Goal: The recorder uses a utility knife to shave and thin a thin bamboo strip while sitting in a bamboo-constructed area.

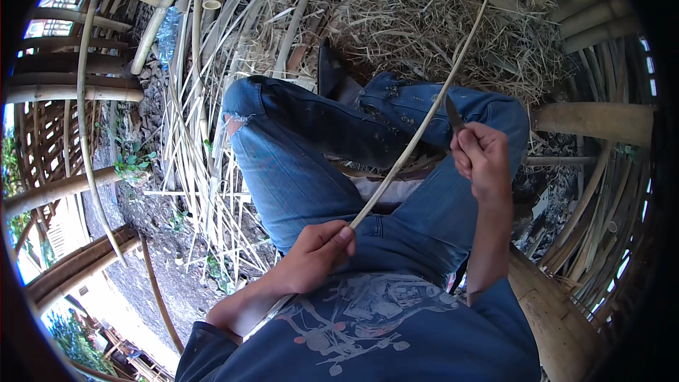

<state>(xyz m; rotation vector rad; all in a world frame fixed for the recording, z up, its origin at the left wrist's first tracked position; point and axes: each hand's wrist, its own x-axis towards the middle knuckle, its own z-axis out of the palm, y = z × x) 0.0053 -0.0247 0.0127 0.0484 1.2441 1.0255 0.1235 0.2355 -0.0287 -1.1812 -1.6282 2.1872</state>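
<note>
My left hand (322, 255) is closed around the lower part of a long, thin bamboo strip (422, 129), close to my waist. From there the pale strip slants up and to the right, crossing over my jeans toward the top edge. In my right hand (483, 159) is a knife (453, 112), gripped in a fist, its dark blade pointing up and slightly left. The blade lies just right of the strip, and I cannot tell whether the two touch. The knife's handle is mostly hidden by my fingers.
Bent legs in blue jeans (283, 163) lie under both hands. Curly shavings (424, 28) cover the ground ahead. Loose bamboo strips (205, 170) are piled at the left. Bamboo poles (78, 92) form a slatted wall on the left, and a thick bamboo pole (544, 304) stands at the lower right.
</note>
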